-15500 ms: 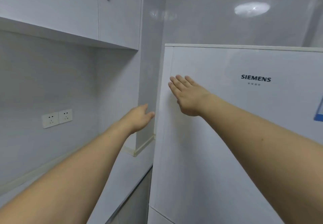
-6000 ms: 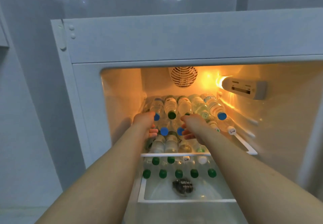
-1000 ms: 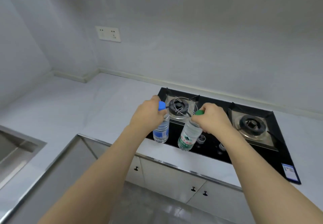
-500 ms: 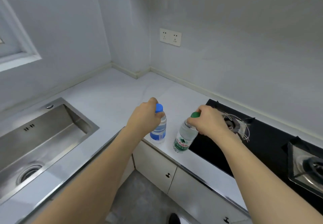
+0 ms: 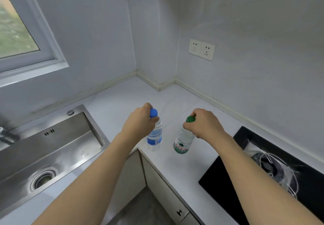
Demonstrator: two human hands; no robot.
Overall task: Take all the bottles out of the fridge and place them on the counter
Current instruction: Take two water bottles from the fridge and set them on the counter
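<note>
My left hand (image 5: 139, 123) grips a clear water bottle with a blue cap and blue label (image 5: 154, 138) by its neck. My right hand (image 5: 204, 124) grips a clear bottle with a green cap and green label (image 5: 182, 143) near its top. Both bottles hang upright over the white counter (image 5: 133, 95), close to its front inner corner, about a hand's width apart. I cannot tell whether their bases touch the counter. The fridge is out of view.
A steel sink (image 5: 50, 147) is set into the counter on the left, under a window (image 5: 14, 31). A black gas hob (image 5: 273, 168) lies on the right. A double wall socket (image 5: 201, 49) sits above the corner. White cabinets (image 5: 163, 188) run below.
The view has swung left from the hob toward the counter corner by the sink. Both hands carried their bottles along and now hold them slightly further apart.
</note>
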